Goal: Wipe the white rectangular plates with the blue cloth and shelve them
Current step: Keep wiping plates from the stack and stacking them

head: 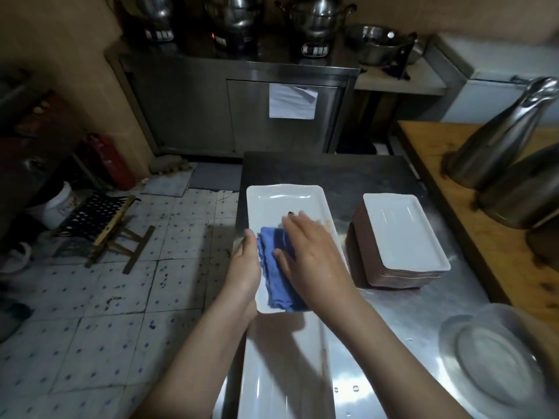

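Note:
A white rectangular plate (281,204) lies over the left edge of the steel table (402,322). My left hand (245,267) grips its left rim near the front corner. The blue cloth (276,276) lies folded on the plate's near half. My right hand (314,258) presses flat on the cloth, fingers spread and pointing away from me. Another white rectangular plate (284,373) sits nearer to me, under my forearms. To the right stands a stack of rectangular plates (402,237) with brown undersides and a white top face.
Round plates (496,361) sit at the table's front right. Steel jugs (499,143) stand on a wooden counter (472,213) at the right. A steel cabinet with pots (239,22) stands behind. On the tiled floor at the left are a folding stool (102,225) and a red extinguisher (112,160).

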### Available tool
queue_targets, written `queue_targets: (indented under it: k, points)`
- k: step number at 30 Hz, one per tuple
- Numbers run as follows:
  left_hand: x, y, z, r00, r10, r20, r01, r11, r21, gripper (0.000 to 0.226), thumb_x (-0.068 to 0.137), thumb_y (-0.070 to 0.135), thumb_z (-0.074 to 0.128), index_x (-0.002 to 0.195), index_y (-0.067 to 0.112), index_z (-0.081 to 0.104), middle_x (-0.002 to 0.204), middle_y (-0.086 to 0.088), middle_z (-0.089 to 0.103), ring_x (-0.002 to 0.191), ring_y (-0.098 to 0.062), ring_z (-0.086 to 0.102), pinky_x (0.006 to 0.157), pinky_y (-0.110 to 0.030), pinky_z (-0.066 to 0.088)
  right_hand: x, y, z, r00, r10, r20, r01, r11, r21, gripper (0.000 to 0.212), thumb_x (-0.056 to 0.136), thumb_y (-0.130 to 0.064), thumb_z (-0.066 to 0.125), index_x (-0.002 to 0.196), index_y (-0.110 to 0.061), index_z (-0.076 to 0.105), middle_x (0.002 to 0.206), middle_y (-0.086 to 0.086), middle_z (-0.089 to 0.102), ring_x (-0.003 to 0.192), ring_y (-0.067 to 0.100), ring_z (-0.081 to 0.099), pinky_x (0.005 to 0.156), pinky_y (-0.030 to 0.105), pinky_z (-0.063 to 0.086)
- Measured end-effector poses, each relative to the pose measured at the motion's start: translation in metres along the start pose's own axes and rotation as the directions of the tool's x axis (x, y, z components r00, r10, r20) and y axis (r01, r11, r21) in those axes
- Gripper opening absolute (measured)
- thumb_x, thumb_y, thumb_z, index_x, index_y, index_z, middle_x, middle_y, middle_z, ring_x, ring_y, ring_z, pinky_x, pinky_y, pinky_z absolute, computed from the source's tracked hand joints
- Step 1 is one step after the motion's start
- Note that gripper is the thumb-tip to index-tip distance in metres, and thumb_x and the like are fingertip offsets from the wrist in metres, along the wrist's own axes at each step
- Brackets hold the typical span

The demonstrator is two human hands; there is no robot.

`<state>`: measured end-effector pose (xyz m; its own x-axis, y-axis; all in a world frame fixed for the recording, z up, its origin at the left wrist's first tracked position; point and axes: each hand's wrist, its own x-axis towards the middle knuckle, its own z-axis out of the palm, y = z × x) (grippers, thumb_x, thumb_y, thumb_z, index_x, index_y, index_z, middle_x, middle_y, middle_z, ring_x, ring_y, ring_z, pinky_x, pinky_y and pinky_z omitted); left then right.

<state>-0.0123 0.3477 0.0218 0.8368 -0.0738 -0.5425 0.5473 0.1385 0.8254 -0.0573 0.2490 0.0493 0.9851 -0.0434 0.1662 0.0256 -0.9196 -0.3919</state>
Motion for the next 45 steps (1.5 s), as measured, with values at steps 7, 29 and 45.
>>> queue_targets:
  k: [7, 29, 45]
  points:
    - [-0.022, -0.009, -0.007, 0.999, 0.036, 0.037, -0.035, 0.999, -0.022, 0.039, 0.094, 0.055, 0.034, 0.084, 0.031, 0.063, 0.091, 0.003, 0.069, 0.086, -0.013, 0.065, 0.075, -0.029, 0.05, -0.024, -0.011, 0.018, 0.96, -0.11, 0.256, 0.104, 0.994, 0.038, 0.055, 0.102, -0.033, 0.018, 0.152, -0.021, -0.002, 0.16, -0.007, -0.007, 0.143, 0.004, -0.017, 0.113, 0.029, -0.018]
    - [-0.06, -0.004, 0.009, 0.995, 0.095, 0.014, -0.096, 0.989, 0.114, 0.043, 0.097, 0.046, 0.035, 0.127, 0.021, 0.055, 0.114, -0.005, 0.065, 0.096, -0.018, 0.063, 0.077, -0.029, 0.051, 0.019, 0.012, -0.007, 0.996, -0.065, 0.058, 0.079, 0.958, -0.275, 0.053, 0.102, -0.036, 0.016, 0.152, -0.027, 0.002, 0.16, -0.009, -0.001, 0.146, 0.015, -0.01, 0.113, 0.044, -0.012]
    - [-0.053, -0.002, -0.002, 0.988, 0.155, -0.022, -0.154, 0.987, 0.048, 0.03, 0.098, 0.04, 0.038, 0.095, 0.025, 0.064, 0.101, 0.003, 0.068, 0.09, -0.009, 0.067, 0.086, -0.027, 0.052, -0.04, -0.022, 0.015, 0.99, 0.013, 0.143, -0.003, 0.998, -0.067, 0.057, 0.101, -0.034, 0.017, 0.151, -0.023, -0.008, 0.159, -0.004, -0.013, 0.144, 0.014, -0.019, 0.112, 0.039, -0.019]
